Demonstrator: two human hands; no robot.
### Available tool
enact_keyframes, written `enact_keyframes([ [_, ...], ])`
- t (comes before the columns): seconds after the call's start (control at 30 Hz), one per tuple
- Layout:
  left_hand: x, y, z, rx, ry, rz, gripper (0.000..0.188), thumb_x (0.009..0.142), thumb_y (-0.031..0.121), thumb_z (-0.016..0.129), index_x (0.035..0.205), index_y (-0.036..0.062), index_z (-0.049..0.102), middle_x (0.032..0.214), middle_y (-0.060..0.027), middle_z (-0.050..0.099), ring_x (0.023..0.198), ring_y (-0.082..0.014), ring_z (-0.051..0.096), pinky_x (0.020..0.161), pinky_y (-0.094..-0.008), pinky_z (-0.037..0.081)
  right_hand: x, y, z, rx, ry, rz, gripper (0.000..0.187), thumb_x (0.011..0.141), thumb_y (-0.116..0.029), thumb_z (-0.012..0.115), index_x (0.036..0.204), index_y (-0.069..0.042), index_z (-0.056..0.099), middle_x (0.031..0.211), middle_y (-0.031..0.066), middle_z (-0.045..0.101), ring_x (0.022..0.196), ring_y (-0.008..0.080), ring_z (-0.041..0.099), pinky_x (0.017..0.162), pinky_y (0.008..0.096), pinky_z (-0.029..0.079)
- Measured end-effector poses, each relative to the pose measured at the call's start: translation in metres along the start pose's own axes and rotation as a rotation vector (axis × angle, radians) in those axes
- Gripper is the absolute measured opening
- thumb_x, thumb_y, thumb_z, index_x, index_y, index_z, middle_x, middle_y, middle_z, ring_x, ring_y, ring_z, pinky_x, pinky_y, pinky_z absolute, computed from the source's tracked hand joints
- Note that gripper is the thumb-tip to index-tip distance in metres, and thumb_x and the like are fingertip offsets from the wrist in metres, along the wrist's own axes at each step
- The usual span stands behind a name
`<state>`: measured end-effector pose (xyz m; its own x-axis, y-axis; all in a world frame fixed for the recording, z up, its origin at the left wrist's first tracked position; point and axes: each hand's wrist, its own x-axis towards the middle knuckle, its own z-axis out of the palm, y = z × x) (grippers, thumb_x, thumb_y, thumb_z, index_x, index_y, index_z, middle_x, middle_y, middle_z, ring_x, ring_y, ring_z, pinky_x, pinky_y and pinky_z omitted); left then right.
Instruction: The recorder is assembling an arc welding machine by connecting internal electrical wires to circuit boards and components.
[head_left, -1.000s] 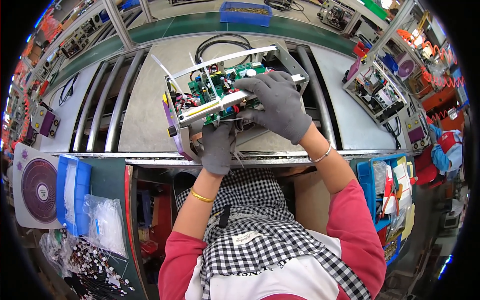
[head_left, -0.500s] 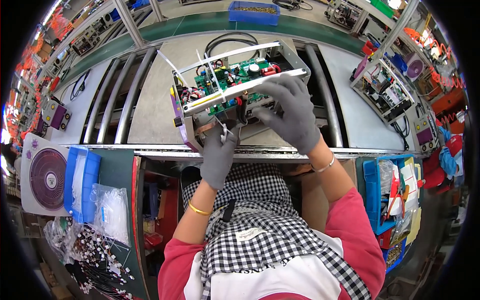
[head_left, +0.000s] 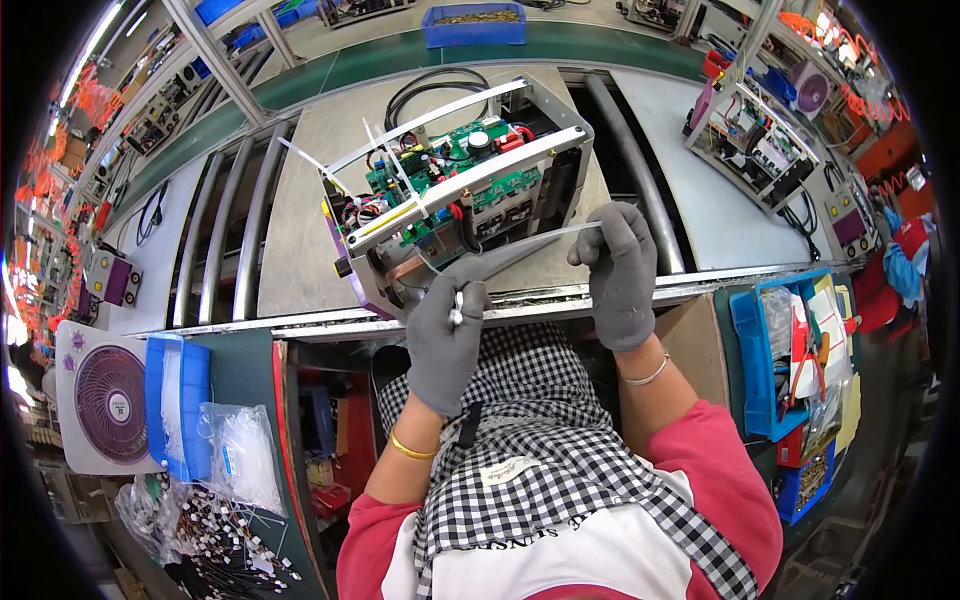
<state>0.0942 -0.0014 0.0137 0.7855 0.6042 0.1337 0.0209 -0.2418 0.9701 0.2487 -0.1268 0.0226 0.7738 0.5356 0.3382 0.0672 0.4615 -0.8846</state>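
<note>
My left hand (head_left: 447, 340), in a grey glove, is closed near the front edge of the conveyor. Small white ends (head_left: 458, 308) stick out of its fist; they look like cable ties. My right hand (head_left: 622, 275), gloved too, pinches the tip of a thin white cable tie (head_left: 565, 233) that stretches leftward to my left fingers, blurred there. Just beyond both hands sits an open machine chassis (head_left: 470, 185) with white metal rails, green circuit boards and a purple front panel. Several white cable ties (head_left: 398, 170) stand up from its wiring.
The chassis rests on a board (head_left: 290, 260) over metal rollers (head_left: 225, 235). To the left are a blue bin (head_left: 180, 400), a bag of white ties (head_left: 245, 455) and loose wire connectors (head_left: 215, 530). A blue tool tray (head_left: 755, 370) stands right. Another chassis (head_left: 755, 150) is farther right.
My right hand has drawn back from the chassis, down and to the right, and now pinches the cable tie's end. My left hand has come slightly nearer. The view has shifted a little.
</note>
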Motion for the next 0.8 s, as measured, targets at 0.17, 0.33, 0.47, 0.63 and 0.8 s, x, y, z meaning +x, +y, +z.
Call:
enact_keyframes([
  [0.17,0.001,0.007,0.006,0.207,0.210,0.451,0.026,0.099,0.016,0.059,0.115,-0.0032,0.063,0.099,-0.0086,0.068,0.089,-0.0160,0.064,0.081,-0.0285,0.051,-0.023,0.017,0.029,0.107,-0.022,0.335,0.016,0.097,-0.017,0.061,0.101,-0.002,0.062,0.081,0.0011,0.059,0.072,0.0085,0.057,0.066,0.0246,0.049],
  [0.33,-0.006,0.021,-0.010,-0.151,0.231,0.246,0.021,0.101,0.014,0.056,0.105,-0.0029,0.068,0.098,-0.0109,0.071,0.092,-0.0172,0.067,0.081,-0.0295,0.052,-0.016,0.040,0.035,-0.029,-0.266,0.125,0.024,0.095,-0.018,0.065,0.111,-0.001,0.063,0.092,0.0018,0.063,0.079,0.0080,0.059,0.071,0.0263,0.050],
  [0.47,-0.018,0.035,-0.036,-0.081,0.290,0.165,0.022,0.100,0.016,0.059,0.109,-0.0028,0.066,0.088,-0.0087,0.069,0.079,-0.0133,0.064,0.073,-0.0273,0.051,0.009,0.033,0.036,-0.443,-0.229,-0.074,0.045,0.089,-0.015,0.071,0.130,-0.001,0.056,0.085,0.0050,0.065,0.072,0.0106,0.061,0.064,0.0280,0.050],
  [0.63,-0.023,0.040,-0.051,0.415,0.244,0.139,0.018,0.094,0.013,0.066,0.105,-0.0004,0.068,0.082,-0.0102,0.069,0.072,-0.0146,0.064,0.068,-0.0279,0.050,0.035,0.056,0.049,-0.727,-0.176,-0.371,0.056,0.083,-0.032,0.077,0.128,-0.005,0.058,0.075,0.0126,0.066,0.066,0.0271,0.066,0.059,0.0367,0.051],
  [0.8,-0.021,0.039,-0.053,0.819,0.226,0.078,0.020,0.083,0.011,0.069,0.102,0.0044,0.068,0.083,-0.0151,0.068,0.073,-0.0289,0.068,0.066,-0.0346,0.052,0.041,0.061,0.053,-0.767,-0.106,-0.434,0.048,0.080,-0.037,0.077,0.115,-0.007,0.065,0.071,0.0138,0.066,0.064,0.0300,0.067,0.057,0.0392,0.051],
])
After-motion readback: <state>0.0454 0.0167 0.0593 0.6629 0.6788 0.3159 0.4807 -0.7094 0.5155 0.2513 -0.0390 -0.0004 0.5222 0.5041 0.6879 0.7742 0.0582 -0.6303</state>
